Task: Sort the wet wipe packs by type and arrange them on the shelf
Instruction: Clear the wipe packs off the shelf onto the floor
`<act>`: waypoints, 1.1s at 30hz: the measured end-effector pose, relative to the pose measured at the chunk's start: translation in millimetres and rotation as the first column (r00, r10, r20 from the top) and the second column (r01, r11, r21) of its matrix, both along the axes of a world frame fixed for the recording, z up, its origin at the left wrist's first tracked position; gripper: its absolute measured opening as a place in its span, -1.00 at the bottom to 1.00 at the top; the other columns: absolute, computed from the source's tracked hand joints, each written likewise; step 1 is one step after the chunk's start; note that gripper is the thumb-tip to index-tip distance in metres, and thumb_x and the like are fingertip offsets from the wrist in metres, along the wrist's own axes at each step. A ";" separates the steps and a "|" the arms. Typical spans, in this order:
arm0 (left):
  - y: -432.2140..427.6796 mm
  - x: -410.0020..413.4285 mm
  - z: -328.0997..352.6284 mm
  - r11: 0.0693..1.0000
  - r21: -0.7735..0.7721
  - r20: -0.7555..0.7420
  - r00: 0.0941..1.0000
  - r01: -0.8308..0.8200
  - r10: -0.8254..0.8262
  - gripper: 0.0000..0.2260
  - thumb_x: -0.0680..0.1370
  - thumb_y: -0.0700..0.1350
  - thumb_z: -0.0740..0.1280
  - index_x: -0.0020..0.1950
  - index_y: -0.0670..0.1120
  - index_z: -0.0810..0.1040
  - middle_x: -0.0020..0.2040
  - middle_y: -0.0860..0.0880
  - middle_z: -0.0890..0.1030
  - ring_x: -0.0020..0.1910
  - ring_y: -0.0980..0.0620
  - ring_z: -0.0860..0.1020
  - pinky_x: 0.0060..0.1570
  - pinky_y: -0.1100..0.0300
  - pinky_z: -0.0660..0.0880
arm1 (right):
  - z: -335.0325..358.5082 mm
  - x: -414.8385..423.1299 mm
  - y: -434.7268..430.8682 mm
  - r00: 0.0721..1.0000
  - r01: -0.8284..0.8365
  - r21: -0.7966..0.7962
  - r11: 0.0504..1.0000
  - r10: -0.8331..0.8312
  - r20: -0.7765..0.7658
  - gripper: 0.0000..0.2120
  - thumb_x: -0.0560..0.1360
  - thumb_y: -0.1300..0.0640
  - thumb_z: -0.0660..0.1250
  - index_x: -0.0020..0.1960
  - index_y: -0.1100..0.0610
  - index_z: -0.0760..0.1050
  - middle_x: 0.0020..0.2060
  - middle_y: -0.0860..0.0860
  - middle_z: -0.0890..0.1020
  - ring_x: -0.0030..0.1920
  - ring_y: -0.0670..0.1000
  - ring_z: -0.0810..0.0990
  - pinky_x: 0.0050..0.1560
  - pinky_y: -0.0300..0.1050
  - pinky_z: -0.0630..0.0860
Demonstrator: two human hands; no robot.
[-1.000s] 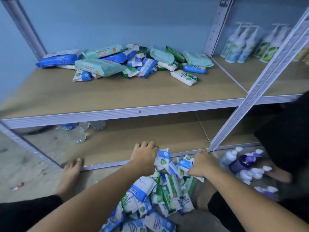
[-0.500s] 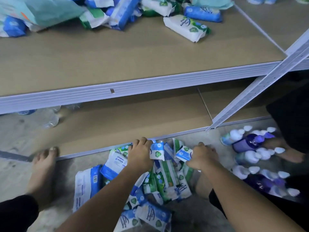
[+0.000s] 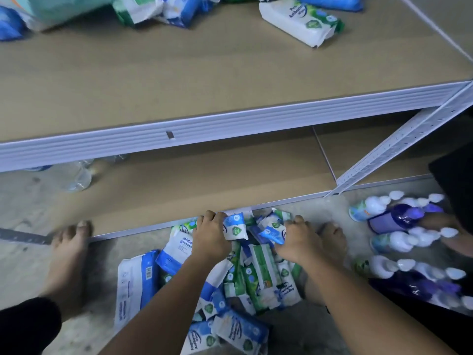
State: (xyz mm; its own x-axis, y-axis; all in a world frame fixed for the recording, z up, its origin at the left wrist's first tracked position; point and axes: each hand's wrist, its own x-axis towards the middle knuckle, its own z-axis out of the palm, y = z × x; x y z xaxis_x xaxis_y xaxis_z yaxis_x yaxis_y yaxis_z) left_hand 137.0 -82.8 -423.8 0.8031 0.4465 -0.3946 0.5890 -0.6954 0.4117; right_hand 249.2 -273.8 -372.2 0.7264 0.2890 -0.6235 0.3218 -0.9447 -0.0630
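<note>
A heap of wet wipe packs (image 3: pixel 258 275) in blue-white and green-white wrappers lies on the floor in front of the bottom shelf. My left hand (image 3: pixel 211 239) grips a small blue-white pack (image 3: pixel 235 226) at the top of the heap. My right hand (image 3: pixel 298 242) grips another small blue-white pack (image 3: pixel 272 234) just beside it. More wipe packs lie on the upper shelf board (image 3: pixel 204 73), among them a white-green pack (image 3: pixel 299 21) and a mixed pile (image 3: pixel 143 8) at the top left.
Pump bottles (image 3: pixel 399 226), white and purple, lie on the floor at the right. A clear plastic bottle (image 3: pixel 69 175) lies under the upper shelf at the left. My bare feet (image 3: pixel 69 260) flank the heap. A slanted metal shelf post (image 3: pixel 399 142) stands at the right.
The view has tilted down and closer to the floor. Both hands stay on the packs at the top of the heap, drawn slightly toward the shelf edge.
</note>
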 end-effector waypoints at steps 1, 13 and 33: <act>7.2 -6.0 1.4 0.999 -0.003 -0.027 0.999 -0.034 0.034 -0.38 0.41 -0.10 0.45 0.45 0.01 0.36 0.30 -0.05 0.39 0.28 -0.14 0.33 0.24 -0.04 0.41 | 1.2 -1.4 4.7 1.000 -0.016 0.020 1.000 0.016 0.002 -0.37 0.38 -0.13 0.41 0.39 0.05 0.40 0.28 0.05 0.41 0.27 0.13 0.45 0.15 0.02 0.54; 110.8 -112.5 -15.0 0.914 0.060 -0.141 0.903 -0.402 0.406 -0.35 0.39 -0.20 0.35 0.47 0.03 0.32 0.33 -0.10 0.36 0.37 -0.18 0.31 0.37 -0.09 0.28 | -34.8 -46.0 76.5 0.986 -0.132 0.046 0.990 0.136 -0.096 -0.17 0.41 -0.07 0.39 0.58 0.04 0.10 0.46 0.10 0.30 0.46 0.20 0.31 0.38 0.15 0.41; 59.5 -60.2 94.9 0.951 -0.209 0.201 0.942 -0.226 0.268 -0.44 0.55 -0.17 0.25 0.56 0.01 0.26 0.35 -0.10 0.51 0.21 -0.09 0.54 0.05 0.09 0.53 | 55.3 -57.9 87.6 0.981 -0.183 0.148 0.972 0.169 0.100 -0.39 0.54 -0.07 0.26 0.55 -0.02 0.23 0.44 0.06 0.37 0.44 0.16 0.31 0.39 0.10 0.35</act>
State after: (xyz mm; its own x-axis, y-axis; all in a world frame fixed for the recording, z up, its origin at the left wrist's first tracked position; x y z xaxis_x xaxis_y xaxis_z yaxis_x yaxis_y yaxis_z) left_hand 76.8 -23.3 -328.9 0.7532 0.5806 -0.3092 0.6103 -0.4414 0.6577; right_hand 191.3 -186.3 -316.9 0.7043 0.5055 -0.4984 0.4927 -0.8535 -0.1695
